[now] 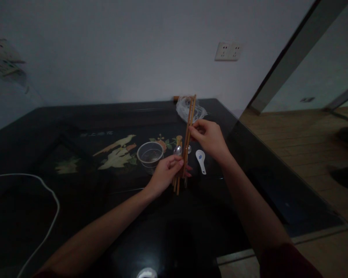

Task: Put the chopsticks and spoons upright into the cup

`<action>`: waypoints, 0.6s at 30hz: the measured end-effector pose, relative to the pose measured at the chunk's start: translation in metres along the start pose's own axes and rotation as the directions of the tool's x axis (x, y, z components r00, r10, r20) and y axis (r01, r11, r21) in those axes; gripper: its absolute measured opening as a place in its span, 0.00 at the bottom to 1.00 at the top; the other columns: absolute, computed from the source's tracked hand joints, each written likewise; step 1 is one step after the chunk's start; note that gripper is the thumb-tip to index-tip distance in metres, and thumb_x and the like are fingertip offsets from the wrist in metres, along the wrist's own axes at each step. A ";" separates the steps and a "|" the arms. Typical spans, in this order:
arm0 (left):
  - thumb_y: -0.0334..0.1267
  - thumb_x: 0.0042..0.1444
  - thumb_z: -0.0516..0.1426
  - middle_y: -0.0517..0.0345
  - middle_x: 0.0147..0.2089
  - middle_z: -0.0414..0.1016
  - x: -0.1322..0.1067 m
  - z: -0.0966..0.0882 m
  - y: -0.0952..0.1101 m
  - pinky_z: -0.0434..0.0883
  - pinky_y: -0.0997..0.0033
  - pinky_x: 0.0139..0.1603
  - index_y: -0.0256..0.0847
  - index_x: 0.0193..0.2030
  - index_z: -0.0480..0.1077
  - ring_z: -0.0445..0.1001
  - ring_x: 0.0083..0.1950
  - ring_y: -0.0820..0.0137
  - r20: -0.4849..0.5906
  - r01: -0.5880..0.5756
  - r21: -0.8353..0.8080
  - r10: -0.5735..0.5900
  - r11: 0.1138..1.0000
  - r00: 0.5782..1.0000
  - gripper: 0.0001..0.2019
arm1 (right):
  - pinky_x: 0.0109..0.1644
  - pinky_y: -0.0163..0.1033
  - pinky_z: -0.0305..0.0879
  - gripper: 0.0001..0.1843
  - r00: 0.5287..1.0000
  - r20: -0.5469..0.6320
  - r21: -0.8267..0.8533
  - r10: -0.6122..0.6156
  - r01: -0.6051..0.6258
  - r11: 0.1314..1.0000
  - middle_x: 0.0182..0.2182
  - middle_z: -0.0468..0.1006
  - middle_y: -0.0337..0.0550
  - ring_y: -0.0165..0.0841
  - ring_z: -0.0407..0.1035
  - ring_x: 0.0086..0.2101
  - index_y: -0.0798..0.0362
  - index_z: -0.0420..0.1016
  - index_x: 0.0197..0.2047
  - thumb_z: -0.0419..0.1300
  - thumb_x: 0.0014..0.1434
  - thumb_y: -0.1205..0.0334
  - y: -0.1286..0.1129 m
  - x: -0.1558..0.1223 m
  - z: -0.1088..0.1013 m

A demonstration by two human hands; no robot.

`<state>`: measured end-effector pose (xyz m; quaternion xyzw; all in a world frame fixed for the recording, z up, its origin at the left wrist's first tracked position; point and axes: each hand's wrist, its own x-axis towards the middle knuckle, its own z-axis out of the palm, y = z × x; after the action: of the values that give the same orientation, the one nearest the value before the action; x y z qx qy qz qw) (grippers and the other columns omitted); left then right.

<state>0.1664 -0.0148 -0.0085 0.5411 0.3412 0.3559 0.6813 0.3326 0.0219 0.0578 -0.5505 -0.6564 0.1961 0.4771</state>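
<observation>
A pair of brown wooden chopsticks (186, 144) stands tilted upright between my two hands. My right hand (207, 137) pinches them around the middle, and my left hand (166, 170) closes its thumb and fingers on their lower end. Behind and below my left hand are several lighter chopsticks (178, 188) and a metal spoon (178, 150); whether that hand touches them I cannot tell. A white soup spoon (201, 160) with a blue mark lies to the right. Left of my left hand stands a clear round plastic tub (150, 151).
A crumpled clear plastic bag (183, 109) lies at the black table's (110, 116) back edge by the wall. A white cable (53, 195) curves over the left side. Wall sockets (227, 51) sit above the table. Wooden floor (292, 135) shows at right.
</observation>
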 end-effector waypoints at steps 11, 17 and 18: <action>0.40 0.57 0.57 0.53 0.35 0.79 -0.003 0.002 0.006 0.75 0.70 0.35 0.36 0.39 0.66 0.78 0.31 0.70 0.026 0.015 -0.002 -0.015 1.000 1.000 0.09 | 0.27 0.34 0.65 0.09 0.999 0.032 0.081 0.014 -0.017 0.997 0.22 0.74 0.40 0.30 0.71 0.23 0.55 0.68 0.26 0.57 0.55 0.59 0.004 0.002 0.000; 0.41 0.56 0.57 0.53 0.36 0.78 -0.002 0.001 0.004 0.74 0.72 0.32 0.36 0.38 0.66 0.79 0.36 0.68 0.036 -0.001 -0.009 0.001 1.000 0.999 0.10 | 0.28 0.34 0.63 0.08 0.997 -0.067 0.037 -0.029 0.032 0.999 0.22 0.73 0.38 0.29 0.69 0.23 0.53 0.66 0.27 0.56 0.55 0.59 0.003 -0.002 0.009; 0.41 0.55 0.58 0.54 0.36 0.78 -0.002 0.001 0.003 0.75 0.72 0.32 0.37 0.38 0.66 0.78 0.36 0.68 0.040 -0.005 -0.020 0.006 1.000 0.999 0.09 | 0.29 0.34 0.63 0.08 0.997 -0.076 0.027 -0.030 0.032 0.999 0.22 0.73 0.38 0.29 0.69 0.24 0.53 0.66 0.27 0.56 0.55 0.59 0.001 -0.003 0.011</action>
<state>0.1657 -0.0166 -0.0053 0.5423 0.3227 0.3503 0.6922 0.3238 0.0224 0.0501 -0.5406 -0.6435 0.1768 0.5123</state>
